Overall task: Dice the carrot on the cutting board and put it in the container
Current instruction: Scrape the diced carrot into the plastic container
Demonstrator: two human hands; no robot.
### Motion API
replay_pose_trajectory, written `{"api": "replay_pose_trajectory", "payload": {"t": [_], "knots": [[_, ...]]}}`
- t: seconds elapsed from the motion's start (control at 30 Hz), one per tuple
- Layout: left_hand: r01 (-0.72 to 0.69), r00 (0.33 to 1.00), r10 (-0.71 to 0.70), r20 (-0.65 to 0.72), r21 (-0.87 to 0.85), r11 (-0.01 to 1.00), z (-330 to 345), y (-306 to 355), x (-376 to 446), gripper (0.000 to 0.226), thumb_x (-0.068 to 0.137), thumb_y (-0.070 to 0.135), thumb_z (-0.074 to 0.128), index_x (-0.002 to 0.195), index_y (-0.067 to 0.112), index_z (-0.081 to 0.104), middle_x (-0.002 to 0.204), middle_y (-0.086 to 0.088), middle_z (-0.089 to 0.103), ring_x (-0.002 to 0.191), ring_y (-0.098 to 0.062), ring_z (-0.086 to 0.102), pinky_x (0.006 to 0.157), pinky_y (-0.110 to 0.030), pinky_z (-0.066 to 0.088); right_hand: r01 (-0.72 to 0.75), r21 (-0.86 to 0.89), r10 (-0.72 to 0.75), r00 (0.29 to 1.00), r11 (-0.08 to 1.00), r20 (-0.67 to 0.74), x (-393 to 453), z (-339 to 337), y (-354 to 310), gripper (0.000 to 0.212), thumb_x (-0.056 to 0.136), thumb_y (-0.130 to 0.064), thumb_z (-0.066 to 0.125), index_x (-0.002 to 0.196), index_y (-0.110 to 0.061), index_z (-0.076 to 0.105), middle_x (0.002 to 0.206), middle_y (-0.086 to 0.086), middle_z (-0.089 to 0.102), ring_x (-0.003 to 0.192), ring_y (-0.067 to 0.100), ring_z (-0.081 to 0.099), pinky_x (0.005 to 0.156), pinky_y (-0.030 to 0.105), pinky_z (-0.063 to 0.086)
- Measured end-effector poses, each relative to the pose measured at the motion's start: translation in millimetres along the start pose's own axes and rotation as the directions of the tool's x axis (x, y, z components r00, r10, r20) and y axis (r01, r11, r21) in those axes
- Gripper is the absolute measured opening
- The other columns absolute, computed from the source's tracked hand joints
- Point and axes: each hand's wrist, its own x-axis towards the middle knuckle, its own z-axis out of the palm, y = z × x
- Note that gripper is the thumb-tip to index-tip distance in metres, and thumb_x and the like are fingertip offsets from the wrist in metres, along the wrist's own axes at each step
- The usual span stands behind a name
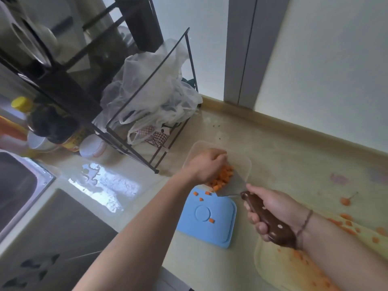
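Note:
A clear plastic container [244, 162] stands on the counter. My right hand [277, 208] grips the brown handle of a knife [268, 219], whose flat blade [235, 184] reaches over the container's rim with diced carrot [222, 178] heaped on it. My left hand [206, 166] hovers over the container with curled fingers against the carrot dice. A few dice [201, 196] lie on the blue lid [206, 217] just in front of the container. The pale yellow cutting board [279, 267] at lower right carries scattered carrot bits [346, 224].
A black wire rack [147, 114] with plastic bags stands left of the container. Bottles and jars [52, 127] sit under it, and a sink [19, 185] lies at far left. A carrot end [345, 201] lies on the counter at right, near the wall.

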Motion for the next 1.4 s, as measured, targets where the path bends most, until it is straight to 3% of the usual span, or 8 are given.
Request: {"api": "replay_pose_trajectory", "payload": {"t": [0.17,0.33,0.53,0.63,0.9,1.1,1.27,1.4], "knots": [[-0.251,0.955,0.246,0.167,0.010,0.968,-8,-18,-5,0.082,0.080,0.072,0.040,0.145,0.024,0.052,0.145,0.003,0.055,0.130,-0.013,0.052,0.108,-0.024,0.038,-0.008,0.046,0.009,1.000,0.999,-0.013,-4,6,-5,0.049,0.099,-0.051,0.042,0.070,-0.013,0.049,0.047,0.005,0.046,0.025,0.013,0.041,0.029,0.011,0.030],[-0.462,0.877,0.395,0.272,0.256,0.849,0,-32,-1,0.083,0.082,0.074,0.042,0.143,0.020,0.055,0.151,-0.002,0.049,0.142,-0.017,0.039,0.121,-0.039,0.026,-0.036,0.066,0.038,0.999,0.997,-0.024,-8,13,-6,0.050,0.097,-0.056,0.043,0.069,-0.014,0.049,0.047,0.004,0.047,0.026,0.013,0.042,0.030,0.011,0.031],[-0.429,0.900,0.390,0.195,0.229,0.874,-2,-38,12,0.049,0.092,0.051,0.053,0.129,0.022,0.069,0.140,-0.002,0.060,0.132,-0.015,0.050,0.115,-0.030,0.032,-0.026,0.074,0.029,0.999,0.997,-0.040,-16,12,0,0.051,0.097,-0.056,0.044,0.068,-0.014,0.049,0.048,0.004,0.047,0.027,0.013,0.043,0.029,0.013,0.031],[-0.412,0.911,0.396,0.113,0.203,0.888,-2,-37,15,0.024,0.097,0.024,0.064,0.112,0.012,0.078,0.126,-0.007,0.067,0.116,-0.021,0.060,0.098,-0.036,0.046,-0.016,0.084,0.019,0.999,0.996,-0.035,-25,10,6,0.049,0.098,-0.053,0.044,0.069,-0.013,0.049,0.048,0.005,0.047,0.027,0.014,0.042,0.029,0.013,0.031],[-0.342,0.924,0.382,-0.034,0.376,0.861,7,-38,19,0.018,0.089,0.014,0.072,0.106,0.015,0.080,0.124,-0.006,0.068,0.115,-0.024,0.062,0.097,-0.026,0.045,-0.057,0.075,0.055,0.998,0.996,0.028,-56,-7,35,0.049,0.097,-0.051,0.046,0.070,-0.011,0.051,0.050,0.009,0.047,0.029,0.017,0.042,0.031,0.013,0.032],[-0.209,0.917,0.305,-0.257,0.342,0.916,8,-25,8,0.028,0.095,0.020,0.063,0.122,0.021,0.071,0.128,0.002,0.064,0.129,-0.018,0.047,0.102,-0.027,0.036,-0.031,0.056,0.028,0.998,0.998,0.056,-69,-18,49,0.048,0.099,-0.048,0.044,0.071,-0.010,0.050,0.049,0.008,0.046,0.028,0.016,0.042,0.031,0.012,0.032],[-0.289,0.930,0.352,-0.111,0.372,0.882,16,-12,-7,0.051,0.085,0.052,0.070,0.131,0.031,0.065,0.136,0.005,0.061,0.131,-0.017,0.048,0.110,-0.036,0.039,-0.013,0.039,0.010,0.997,0.999,0.073,-72,-21,59,0.049,0.100,-0.050,0.041,0.068,-0.013,0.049,0.046,0.003,0.046,0.027,0.012,0.042,0.030,0.012,0.030],[-0.081,0.982,0.160,-0.103,0.532,0.843,30,-4,-7,0.063,0.086,0.065,0.062,0.143,0.041,0.050,0.152,0.011,0.043,0.144,-0.020,0.029,0.120,-0.039,0.023,0.073,0.070,-0.078,0.994,0.995,0.082,-68,-20,62,0.051,0.102,-0.044,0.040,0.065,-0.010,0.047,0.041,0.005,0.046,0.025,0.011,0.042,0.030,0.011,0.031]]}}
